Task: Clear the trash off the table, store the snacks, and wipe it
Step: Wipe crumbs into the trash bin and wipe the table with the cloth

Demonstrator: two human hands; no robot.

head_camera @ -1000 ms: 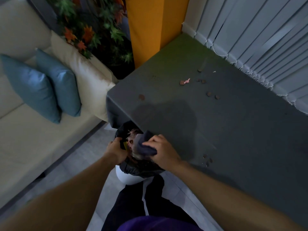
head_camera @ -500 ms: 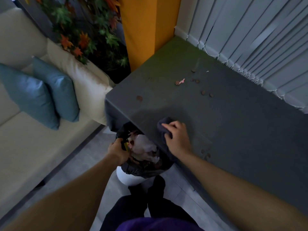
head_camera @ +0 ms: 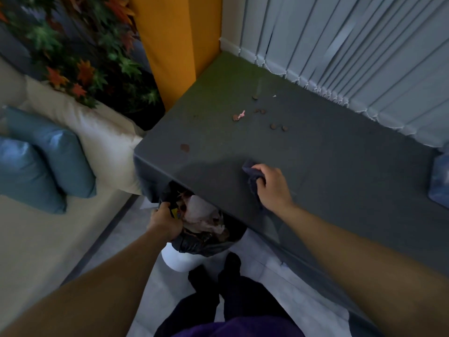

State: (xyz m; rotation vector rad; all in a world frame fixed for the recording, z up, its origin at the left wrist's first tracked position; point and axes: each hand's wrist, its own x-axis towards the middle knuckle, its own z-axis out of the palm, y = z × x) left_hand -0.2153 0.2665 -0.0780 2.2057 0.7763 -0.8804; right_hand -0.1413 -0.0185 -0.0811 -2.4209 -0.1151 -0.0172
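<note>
My right hand (head_camera: 273, 187) grips a dark blue cloth (head_camera: 252, 177) and holds it on the grey table (head_camera: 340, 171), a little in from the near edge. My left hand (head_camera: 165, 221) grips the rim of the black bag lining a white trash bin (head_camera: 181, 260), which stands on the floor at the table's near-left corner. Crumpled paper and wrappers (head_camera: 201, 214) fill the bin. Small brown crumbs (head_camera: 277, 126) and a pink scrap (head_camera: 241, 114) lie scattered on the far middle of the table. One larger brown crumb (head_camera: 184, 147) sits near the left edge.
A cream sofa (head_camera: 48, 239) with two blue cushions (head_camera: 46, 156) runs along the left. An orange pillar (head_camera: 175, 45) and leafy plants (head_camera: 80, 57) stand behind the table's far-left corner. Vertical blinds (head_camera: 364, 49) hang along the far edge. A bluish object (head_camera: 439, 181) shows at the right border.
My right hand carried the cloth from over the bin up onto the table and further in from the edge. My left hand kept its hold on the bin's rim.
</note>
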